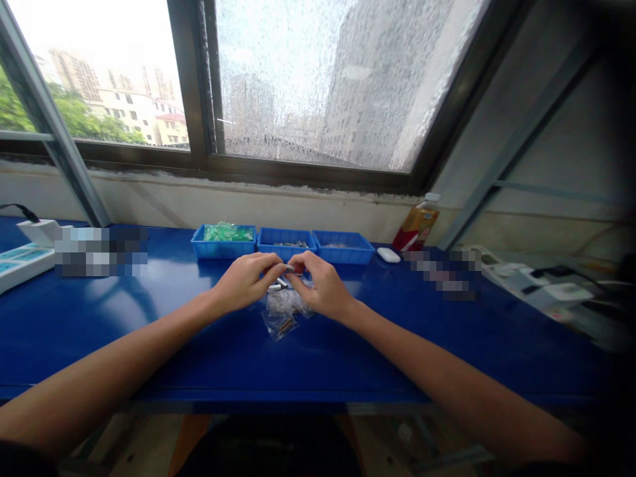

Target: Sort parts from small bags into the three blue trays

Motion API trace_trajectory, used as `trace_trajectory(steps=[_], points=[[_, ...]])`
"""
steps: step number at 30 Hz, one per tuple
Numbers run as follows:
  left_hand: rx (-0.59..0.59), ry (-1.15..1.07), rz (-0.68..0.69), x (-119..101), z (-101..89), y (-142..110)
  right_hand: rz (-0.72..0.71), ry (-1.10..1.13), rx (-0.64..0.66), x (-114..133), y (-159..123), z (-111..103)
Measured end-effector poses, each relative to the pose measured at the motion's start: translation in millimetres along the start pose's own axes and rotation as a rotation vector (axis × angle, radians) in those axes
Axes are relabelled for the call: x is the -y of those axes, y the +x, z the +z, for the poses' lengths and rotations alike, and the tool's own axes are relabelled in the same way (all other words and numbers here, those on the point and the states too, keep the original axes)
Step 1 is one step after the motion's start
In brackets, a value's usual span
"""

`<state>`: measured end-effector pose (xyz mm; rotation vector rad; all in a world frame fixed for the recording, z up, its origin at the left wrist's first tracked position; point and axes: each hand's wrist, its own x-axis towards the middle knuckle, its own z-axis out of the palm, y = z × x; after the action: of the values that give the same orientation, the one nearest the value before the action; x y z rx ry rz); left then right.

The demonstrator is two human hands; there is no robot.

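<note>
Over the middle of the blue table (218, 358), my left hand (248, 281) and my right hand (322, 285) meet at their fingertips. Between them they pinch a small dark grey piece (289, 268), too small to name its kind. Under the hands lies a loose heap of small clear plastic bags (285, 308), and brownish bits show inside one of them. Some small white and black pieces (278, 285) rest beside the bags, partly hidden by my fingers.
Behind the hands stand a blue bin with green plastic packets (226, 233), a blue bin with small metallic-looking parts (285, 252) and another blue bin (342, 255). A white case (388, 255) and a drink bottle (417, 224) are right. A white power strip (27, 265) lies left.
</note>
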<state>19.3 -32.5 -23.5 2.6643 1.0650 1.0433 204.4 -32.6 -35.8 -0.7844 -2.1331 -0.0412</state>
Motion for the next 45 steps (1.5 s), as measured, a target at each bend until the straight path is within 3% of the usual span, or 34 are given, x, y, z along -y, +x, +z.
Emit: trace_trajectory(steps=[5,14,19,27,34,40,45], points=[[0.107,0.035,-0.017,6.1,1.0,1.4,-0.066,-0.066,0.023,-10.9,3.4,-3.2],[0.347,0.176,-0.007,46.6,16.7,-5.3,0.249,-0.370,-0.145,-73.4,9.4,-6.4],[0.358,0.166,0.001,45.5,17.6,-3.0,0.295,-0.508,-0.086,-81.9,7.6,-3.6],[0.300,0.139,-0.017,36.6,24.7,0.5,0.265,-0.515,-0.033,-83.9,7.4,-2.5],[0.204,0.110,-0.166,36.7,21.9,-1.1,0.166,-0.386,-0.080,-66.0,4.9,-1.9],[0.171,0.049,-0.166,31.0,18.2,0.2,-0.090,-0.244,0.162,-17.7,1.6,3.4],[0.165,0.011,-0.097,26.8,16.0,1.2,-0.104,-0.281,0.170,-8.1,1.5,6.3]])
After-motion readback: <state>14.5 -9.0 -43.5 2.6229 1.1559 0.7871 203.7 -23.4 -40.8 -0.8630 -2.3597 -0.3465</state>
